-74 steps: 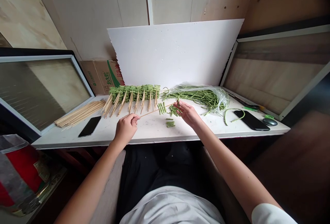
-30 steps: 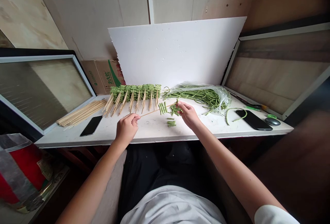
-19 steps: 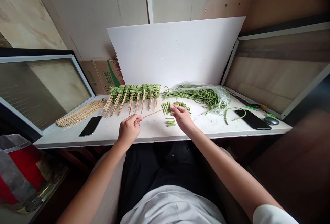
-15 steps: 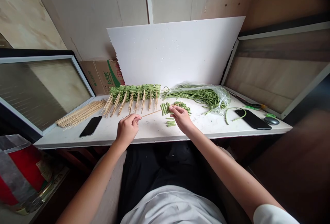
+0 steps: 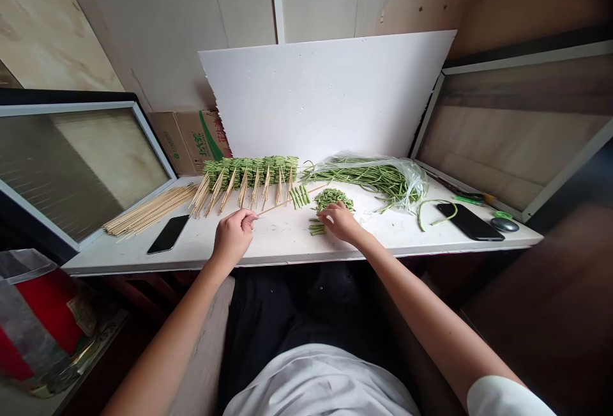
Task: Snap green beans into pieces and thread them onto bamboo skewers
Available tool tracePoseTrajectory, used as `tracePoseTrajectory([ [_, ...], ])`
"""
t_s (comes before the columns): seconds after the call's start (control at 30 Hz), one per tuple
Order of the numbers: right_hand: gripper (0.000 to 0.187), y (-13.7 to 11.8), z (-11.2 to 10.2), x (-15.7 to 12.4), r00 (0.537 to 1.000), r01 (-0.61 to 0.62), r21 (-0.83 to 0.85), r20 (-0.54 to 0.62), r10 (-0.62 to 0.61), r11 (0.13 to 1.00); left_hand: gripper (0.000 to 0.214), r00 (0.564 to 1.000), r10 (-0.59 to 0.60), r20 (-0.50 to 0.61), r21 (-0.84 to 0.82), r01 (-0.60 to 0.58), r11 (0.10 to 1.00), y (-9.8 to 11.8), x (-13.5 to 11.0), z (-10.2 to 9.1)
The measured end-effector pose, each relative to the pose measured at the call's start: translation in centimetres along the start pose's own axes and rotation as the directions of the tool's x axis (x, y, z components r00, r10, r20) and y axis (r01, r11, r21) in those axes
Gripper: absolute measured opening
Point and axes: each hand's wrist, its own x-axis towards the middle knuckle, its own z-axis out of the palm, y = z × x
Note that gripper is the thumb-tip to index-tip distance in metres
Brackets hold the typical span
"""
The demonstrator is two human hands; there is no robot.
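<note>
On the white table point(image 5: 412, 238), at the frame's center, the left hand point(image 5: 233, 235) pinches a bamboo skewer point(image 5: 280, 206) threaded with cut green beans point(image 5: 299, 197). The right hand point(image 5: 341, 222), fingers curled narrowly, rests just below a loose bean pile point(image 5: 334, 199); whether it holds any, I cannot tell.
</note>
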Motion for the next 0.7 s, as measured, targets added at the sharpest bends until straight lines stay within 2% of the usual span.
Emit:
tracePoseTrajectory([
  [0.07,0.027,0.0,0.8,-0.2,0.999,-0.041,-0.055,0.027,0.043,0.998,0.027,1.000,-0.002,0.008,0.004,0.002,1.000,0.0,0.0,0.2],
  [0.13,0.027,-0.1,1.3,-0.3,0.997,-0.068,-0.035,0.020,0.068,0.997,0.027,1.000,-0.004,0.017,0.006,0.004,1.000,0.0,-0.1,0.3],
  [0.33,0.016,0.1,1.4,0.0,0.998,-0.062,0.116,0.001,0.062,0.991,0.026,1.000,-0.009,0.027,0.012,0.009,1.000,-0.2,-0.1,0.5],
  [0.43,0.018,0.3,1.6,0.1,1.000,-0.030,0.161,0.001,0.030,0.986,0.026,0.999,-0.009,0.031,0.008,0.009,1.000,-0.1,-0.1,0.5],
  [0.53,0.027,0.2,1.8,0.0,1.000,-0.003,0.145,0.008,0.002,0.989,0.026,1.000,-0.005,0.031,0.008,0.004,1.000,0.0,-0.2,0.5],
  [0.7,0.022,-0.3,2.0,-0.1,0.999,-0.015,0.108,-0.030,0.019,0.994,0.024,0.999,-0.002,0.044,0.009,0.002,1.000,0.1,-0.2,0.5],
])
